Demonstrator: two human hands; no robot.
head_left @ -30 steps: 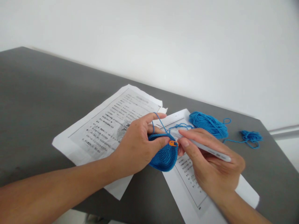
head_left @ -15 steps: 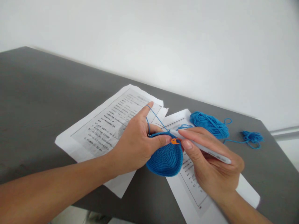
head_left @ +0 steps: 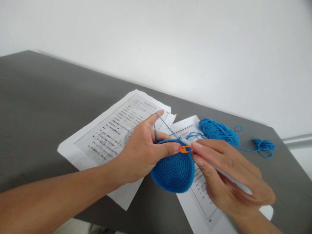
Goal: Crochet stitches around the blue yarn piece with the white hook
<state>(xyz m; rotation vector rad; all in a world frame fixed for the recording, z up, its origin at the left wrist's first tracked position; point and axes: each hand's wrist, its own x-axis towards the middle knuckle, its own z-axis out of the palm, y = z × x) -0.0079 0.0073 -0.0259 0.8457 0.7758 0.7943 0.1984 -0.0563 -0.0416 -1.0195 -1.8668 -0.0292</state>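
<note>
A round blue crochet piece (head_left: 174,174) hangs over the desk, its top edge pinched by my left hand (head_left: 148,146) with the thumb in front. A strand of blue yarn (head_left: 165,124) runs from my raised left index finger down to that edge. My right hand (head_left: 231,175) is closed around a crochet hook (head_left: 229,177) with a pale handle, held like a pen. The hook's tip meets the yarn at the top edge of the piece. An orange stitch marker (head_left: 184,149) hangs beside my left thumb. Part of the hook lies hidden behind my right fingers.
Two printed sheets lie on the grey desk (head_left: 60,97): a left sheet (head_left: 104,139) and a right sheet (head_left: 202,208), partly under my hands. A blue yarn skein (head_left: 219,131) and a small yarn tangle (head_left: 264,146) sit at the right. A white wall (head_left: 156,48) stands behind.
My right hand has shifted right and down, tilting the hook. The crochet piece has swung slightly lower and shows more of its face. My left hand keeps its hold.
</note>
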